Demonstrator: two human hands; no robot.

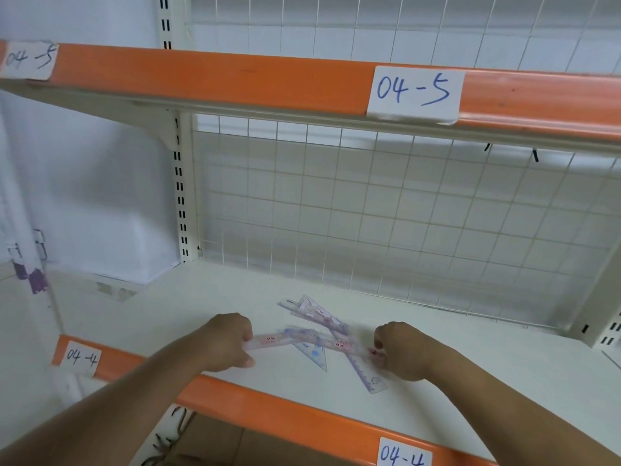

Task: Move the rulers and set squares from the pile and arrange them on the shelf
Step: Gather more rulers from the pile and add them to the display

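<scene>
A small pile of clear plastic rulers and set squares lies on the white shelf [470,381] marked 04-4. My left hand [225,343] grips the left end of a clear ruler [285,339] with pink print. My right hand [400,351] pinches the other end of it, near red marks. Under that ruler lie a small set square [314,356] with a blue dot and a second ruler [364,375] angled toward the front edge. Farther back rests a larger set square [319,316] over one more ruler end [287,303].
The orange front rail [285,418] of the shelf runs under my forearms. The upper shelf's orange rail [235,79], labelled 04-5, hangs overhead. A wire grid back panel [386,213] closes the rear. A slotted upright post [181,196] stands at the left.
</scene>
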